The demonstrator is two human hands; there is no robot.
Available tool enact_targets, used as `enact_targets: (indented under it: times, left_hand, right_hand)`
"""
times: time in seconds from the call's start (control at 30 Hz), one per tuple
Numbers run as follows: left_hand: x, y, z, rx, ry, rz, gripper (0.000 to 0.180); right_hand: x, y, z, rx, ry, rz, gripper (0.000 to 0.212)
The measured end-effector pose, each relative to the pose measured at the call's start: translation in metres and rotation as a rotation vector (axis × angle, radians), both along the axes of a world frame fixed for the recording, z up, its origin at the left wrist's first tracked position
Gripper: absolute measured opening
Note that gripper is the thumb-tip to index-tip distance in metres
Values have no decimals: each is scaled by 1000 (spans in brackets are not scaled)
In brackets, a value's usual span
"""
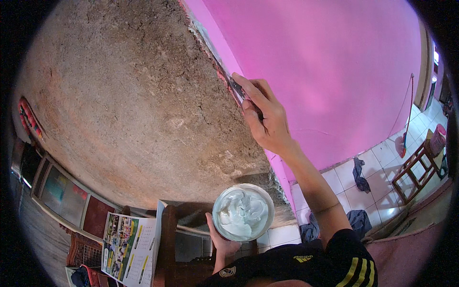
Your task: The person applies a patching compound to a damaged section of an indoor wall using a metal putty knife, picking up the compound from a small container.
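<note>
My left hand [224, 246] holds a round white tub [272, 210] from its left side and below, at the lower middle. Thick white filler paste [240, 215] with a swirled surface lies in it. Higher up, my right hand [270, 119] grips a dark, flat putty knife [236, 88]. Its blade is against the edge where a rough brown, unpainted wall [134, 95] meets a smooth pink wall [330, 67]. White and reddish broken patches run along that edge. My fingers cover most of the knife.
A calendar [129, 246] stands at the lower left by dark wooden furniture [184, 268]. To the right, a wooden frame [416, 172] rests on the white tiled floor [334, 184]. Dark cloths [361, 176] lie on the tiles. A red cord [409, 117] hangs nearby.
</note>
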State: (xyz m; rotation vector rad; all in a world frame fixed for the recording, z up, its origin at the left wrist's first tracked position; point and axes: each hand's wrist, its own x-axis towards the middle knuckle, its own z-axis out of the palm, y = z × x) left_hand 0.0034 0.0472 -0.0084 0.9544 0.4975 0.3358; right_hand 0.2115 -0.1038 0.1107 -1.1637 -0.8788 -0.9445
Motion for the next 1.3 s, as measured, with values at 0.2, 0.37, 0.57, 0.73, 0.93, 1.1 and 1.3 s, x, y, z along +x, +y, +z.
enact_targets:
  times: [0.2, 0.37, 0.57, 0.73, 0.93, 1.1, 1.3]
  left_hand:
    - [1, 13, -13, -57, -40, -63, 66]
    - [5, -5, 3, -47, -61, -70, 65]
    - [8, -9, 5, 26, -43, -87, 69]
    - [7, 9, -16, -69, -64, -160, 68]
    - [9, 0, -16, 128, -101, -153, 67]
    - [9, -9, -11, -48, -115, -182, 66]
    - [8, -4, -15, -73, -113, -170, 69]
  right_hand:
    - [4, -1, -2, -53, 27, 83, 52]
    - [8, 2, -5, -41, 1, 95, 50]
    - [5, -4, -7, -63, -25, 95, 45]
    - [0, -10, -18, -111, -19, 78, 46]
    - [-9, -22, -35, -154, 42, 90, 46]
    - [-10, -62, -43, -209, 131, 54, 47]
    - [18, -59, 7, -67, -18, -51, 47]
